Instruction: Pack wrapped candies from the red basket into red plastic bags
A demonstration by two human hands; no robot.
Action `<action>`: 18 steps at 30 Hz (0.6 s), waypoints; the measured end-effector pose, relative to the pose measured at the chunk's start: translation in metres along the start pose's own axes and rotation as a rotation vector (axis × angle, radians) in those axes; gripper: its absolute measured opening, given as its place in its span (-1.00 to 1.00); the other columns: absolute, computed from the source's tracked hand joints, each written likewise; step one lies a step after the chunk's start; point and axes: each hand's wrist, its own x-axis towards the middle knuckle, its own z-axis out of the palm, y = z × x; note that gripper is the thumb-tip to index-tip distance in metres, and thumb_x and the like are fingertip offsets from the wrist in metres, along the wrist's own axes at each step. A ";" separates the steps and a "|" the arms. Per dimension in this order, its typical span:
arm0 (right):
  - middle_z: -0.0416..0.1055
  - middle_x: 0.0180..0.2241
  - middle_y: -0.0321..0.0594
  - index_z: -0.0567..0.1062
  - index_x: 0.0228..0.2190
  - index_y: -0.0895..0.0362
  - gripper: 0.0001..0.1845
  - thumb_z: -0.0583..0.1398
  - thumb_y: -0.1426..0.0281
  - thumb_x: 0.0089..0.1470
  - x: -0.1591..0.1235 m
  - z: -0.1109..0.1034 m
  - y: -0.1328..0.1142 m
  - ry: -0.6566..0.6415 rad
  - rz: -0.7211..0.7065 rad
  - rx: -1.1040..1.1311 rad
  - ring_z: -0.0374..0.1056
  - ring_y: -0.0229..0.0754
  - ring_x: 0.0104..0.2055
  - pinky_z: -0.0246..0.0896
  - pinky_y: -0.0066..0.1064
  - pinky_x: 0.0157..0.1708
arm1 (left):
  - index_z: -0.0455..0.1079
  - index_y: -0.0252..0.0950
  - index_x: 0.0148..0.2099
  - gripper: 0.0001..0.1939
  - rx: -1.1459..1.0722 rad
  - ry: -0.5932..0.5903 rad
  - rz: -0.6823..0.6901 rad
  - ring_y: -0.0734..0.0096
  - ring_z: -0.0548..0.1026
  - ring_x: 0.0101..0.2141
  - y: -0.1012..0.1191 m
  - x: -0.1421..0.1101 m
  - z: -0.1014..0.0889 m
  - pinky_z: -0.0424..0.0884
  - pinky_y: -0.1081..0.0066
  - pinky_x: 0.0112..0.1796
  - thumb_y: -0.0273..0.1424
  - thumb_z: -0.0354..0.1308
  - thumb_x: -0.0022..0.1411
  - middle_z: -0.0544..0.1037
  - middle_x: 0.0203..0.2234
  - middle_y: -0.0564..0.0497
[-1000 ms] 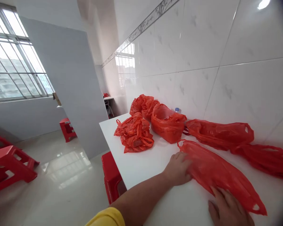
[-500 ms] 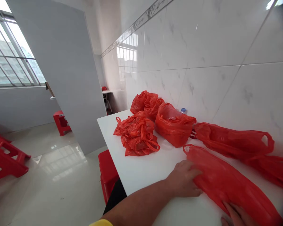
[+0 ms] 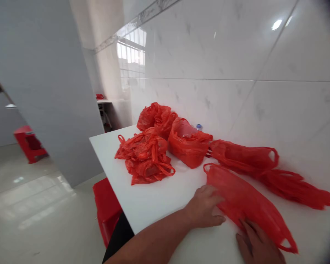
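A red plastic bag lies stretched out on the white table, with a handle loop at each end. My left hand rests against its near left edge, fingers spread and reaching onto the plastic. Lower right, my right hand lies on the bag's near edge with its fingers stretched out. Neither hand is closed around the plastic. Behind this bag, two more flat red bags, one against the wall and one crumpled, lie on the table.
A heap of crumpled red bags sits on the table's left part. Behind it stand a filled red bag and another bundle. A blue-capped bottle is by the tiled wall. A red stool stands beside the table.
The view has swung to the right, so everything appears shifted left. The bag's right handle end has come into view. Both hands stay at the bag's near edge.
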 end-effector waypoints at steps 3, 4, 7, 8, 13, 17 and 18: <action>0.34 -0.02 0.03 0.45 -0.05 0.23 -0.41 -0.07 0.10 0.12 -0.003 -0.008 -0.011 0.026 0.078 -0.033 0.31 0.14 -0.05 0.29 -0.03 -0.16 | 0.33 -0.21 0.07 -0.40 -0.009 -0.058 -0.036 0.17 0.26 0.06 0.007 0.002 -0.004 0.19 0.19 0.09 -0.26 0.27 -0.06 0.34 0.03 -0.13; 0.33 -0.01 0.04 0.45 -0.05 0.24 -0.41 -0.07 0.10 0.12 -0.004 -0.011 -0.015 0.037 0.093 -0.042 0.30 0.13 -0.04 0.28 -0.04 -0.15 | 0.31 -0.21 0.09 -0.38 -0.004 -0.086 -0.035 0.15 0.24 0.09 0.009 0.002 -0.005 0.17 0.17 0.10 -0.27 0.27 -0.07 0.32 0.05 -0.13; 0.32 -0.01 0.06 0.43 -0.04 0.24 -0.45 -0.07 0.16 0.15 -0.006 -0.018 -0.027 0.067 0.107 -0.061 0.28 0.11 0.00 0.26 -0.06 -0.12 | 0.22 -0.18 0.17 -0.29 0.015 -0.203 0.013 0.05 0.11 0.17 0.017 0.005 -0.005 0.07 0.07 0.14 -0.25 0.26 -0.06 0.22 0.17 -0.13; 0.32 0.00 0.05 0.43 -0.03 0.22 -0.47 -0.06 0.18 0.14 -0.005 -0.020 -0.029 0.068 0.103 -0.062 0.27 0.10 0.01 0.25 -0.06 -0.12 | 0.19 -0.15 0.19 -0.28 0.019 -0.243 0.035 0.02 0.06 0.20 0.019 0.005 -0.004 0.04 0.03 0.14 -0.24 0.24 -0.05 0.17 0.20 -0.11; 0.31 0.04 -0.02 0.46 -0.06 0.13 -0.57 0.02 0.24 0.11 0.000 -0.018 -0.023 0.013 0.062 -0.051 0.23 0.08 0.07 0.23 -0.05 -0.06 | 0.16 -0.07 0.19 -0.39 0.022 -0.363 0.085 -0.02 0.00 0.23 0.026 0.008 -0.003 -0.09 -0.14 0.15 -0.21 0.14 0.06 0.13 0.24 -0.05; 0.33 0.04 -0.04 0.47 -0.06 0.05 -0.58 0.08 0.22 0.07 0.001 -0.006 -0.010 -0.006 -0.033 -0.047 0.28 0.08 0.04 0.30 -0.11 -0.13 | 0.23 -0.06 0.11 -0.52 -0.019 -0.356 0.042 0.12 0.23 0.12 0.025 0.009 0.000 -0.25 -0.10 0.19 -0.23 0.12 0.11 0.42 0.02 -0.02; 0.34 0.04 -0.04 0.48 -0.06 0.04 -0.58 0.08 0.24 0.06 0.000 -0.003 -0.010 -0.007 -0.027 -0.056 0.29 0.09 0.04 0.31 -0.11 -0.14 | 0.25 -0.05 0.09 -0.54 -0.031 -0.355 0.036 0.19 0.32 0.04 0.024 0.009 0.001 -0.29 -0.07 0.19 -0.24 0.12 0.12 0.47 -0.06 0.01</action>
